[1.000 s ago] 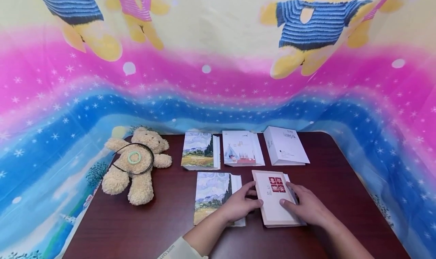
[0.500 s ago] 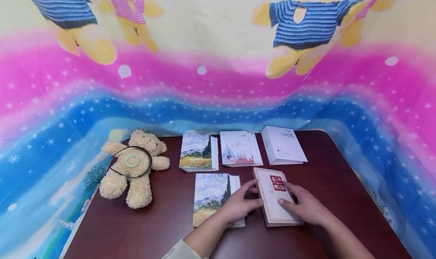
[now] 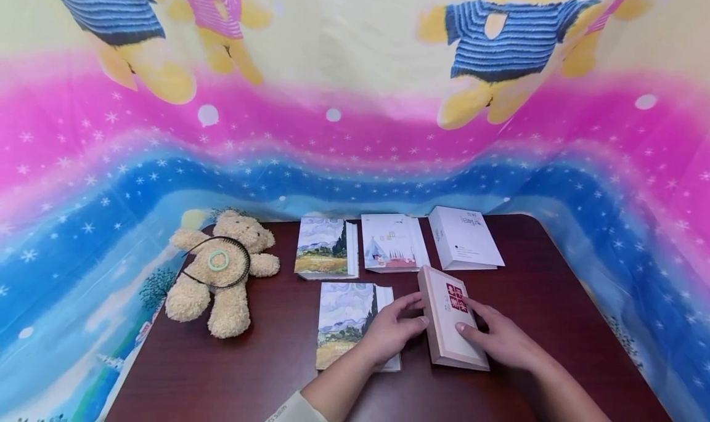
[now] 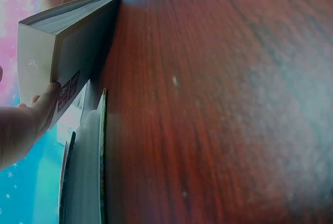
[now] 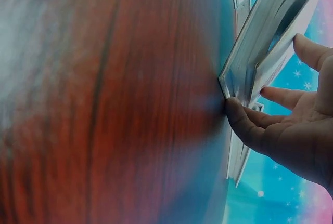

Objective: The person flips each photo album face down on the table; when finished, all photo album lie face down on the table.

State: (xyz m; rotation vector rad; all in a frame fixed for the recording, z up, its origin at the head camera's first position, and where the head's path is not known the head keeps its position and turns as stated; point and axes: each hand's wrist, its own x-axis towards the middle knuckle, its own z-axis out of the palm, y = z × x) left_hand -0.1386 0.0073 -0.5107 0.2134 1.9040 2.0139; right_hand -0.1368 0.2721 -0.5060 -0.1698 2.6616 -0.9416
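Between both hands stands a thick, pale photo album (image 3: 450, 336) with red squares of characters on its cover. It is tilted, its spine (image 4: 35, 57) raised on the left and its right edge low at the table. My left hand (image 3: 384, 331) holds the spine side, thumb and fingers against it. My right hand (image 3: 501, 339) grips the opposite side: in the right wrist view, the thumb (image 5: 308, 51) lies on the cover and fingertips (image 5: 237, 108) sit at the lower cover's edge. Left of it, partly behind my left hand, lies a landscape-painted album (image 3: 345, 317).
Along the back of the dark wood table (image 3: 233, 379) lie another landscape album (image 3: 322, 246), a tent-picture album (image 3: 391, 243) and a plain white album (image 3: 468, 240). A teddy bear (image 3: 230, 305) bearing a black headband and a green ring (image 3: 218, 260) lies at the left.
The pale album has tipped from nearly flat to tilted, its left side rising so that the spine shows. Both hands stay beside it with little movement.
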